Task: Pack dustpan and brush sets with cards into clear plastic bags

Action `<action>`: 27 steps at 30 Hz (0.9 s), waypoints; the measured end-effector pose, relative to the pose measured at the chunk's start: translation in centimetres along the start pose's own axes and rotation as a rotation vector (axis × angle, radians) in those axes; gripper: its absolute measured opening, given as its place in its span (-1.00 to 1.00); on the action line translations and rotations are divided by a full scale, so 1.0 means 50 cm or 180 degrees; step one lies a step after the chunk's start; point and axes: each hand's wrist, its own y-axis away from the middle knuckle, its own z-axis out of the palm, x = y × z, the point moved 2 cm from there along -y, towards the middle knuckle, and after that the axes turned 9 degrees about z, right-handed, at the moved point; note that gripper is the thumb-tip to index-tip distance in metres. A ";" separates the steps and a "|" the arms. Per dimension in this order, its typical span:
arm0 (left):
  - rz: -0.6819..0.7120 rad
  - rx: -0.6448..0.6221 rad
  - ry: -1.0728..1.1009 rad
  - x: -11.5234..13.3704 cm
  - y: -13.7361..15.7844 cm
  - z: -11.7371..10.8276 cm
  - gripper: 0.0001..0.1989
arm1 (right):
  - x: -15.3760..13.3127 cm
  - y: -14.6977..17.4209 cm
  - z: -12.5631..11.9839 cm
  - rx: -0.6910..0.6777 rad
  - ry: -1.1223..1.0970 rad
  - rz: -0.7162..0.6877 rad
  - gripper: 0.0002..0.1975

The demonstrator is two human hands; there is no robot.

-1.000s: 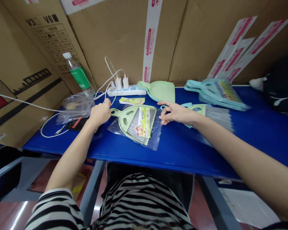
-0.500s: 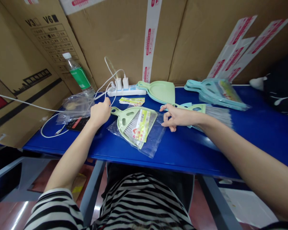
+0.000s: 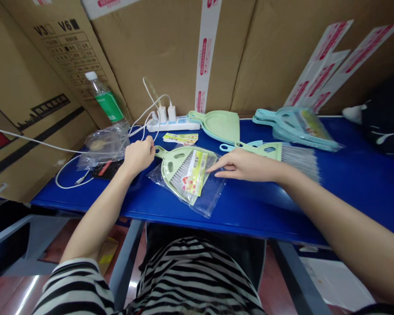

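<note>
A light-green dustpan [image 3: 168, 174] with a grey-bristled brush [image 3: 183, 171] nested in it lies on the blue table, partly inside a clear plastic bag [image 3: 206, 204]. A yellow and white label card [image 3: 196, 173] rests over the bristles. My left hand [image 3: 139, 154] is closed at the end of the dustpan's handle; its fingertips are partly hidden. Over the right side of the bag, my right hand [image 3: 243, 165] has its index finger and thumb stretched out, the other fingers bent. The index fingertip is at the card's right edge; I cannot tell whether it touches.
Behind are a loose green dustpan [image 3: 221, 126], more label cards [image 3: 180, 138] and a power strip [image 3: 174, 124] with white cables. To the right lie loose brushes [image 3: 298, 159] and bagged blue dustpans [image 3: 292, 124]. A bottle [image 3: 108, 103] and a phone [image 3: 107, 168] are at left. Cardboard [image 3: 170, 52] walls the back.
My right hand has moved left and slightly down, from the bag's right edge to the label card, straightening its index finger. My left hand has shifted slightly right at the handle.
</note>
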 end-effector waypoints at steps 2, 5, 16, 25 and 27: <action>0.0019 -0.0008 -0.0012 0.000 0.000 0.000 -0.66 | -0.001 0.002 0.001 -0.0022 0.0033 -0.0011 -0.59; 0.0031 -0.0007 -0.0034 0.001 0.000 0.002 -0.66 | -0.002 0.002 0.002 -0.0047 0.0098 -0.0016 -0.55; 0.0034 -0.0038 -0.0146 0.003 -0.001 0.003 -0.67 | -0.041 0.003 0.036 -0.0248 0.0454 0.0082 -0.49; 0.0021 -0.0050 -0.0115 0.003 0.000 0.005 -0.67 | -0.068 0.002 0.067 0.0056 0.0811 0.0209 -0.52; 0.0024 -0.0054 -0.0116 0.003 -0.001 0.005 -0.67 | -0.067 0.002 0.067 0.0098 0.0952 0.0265 -0.52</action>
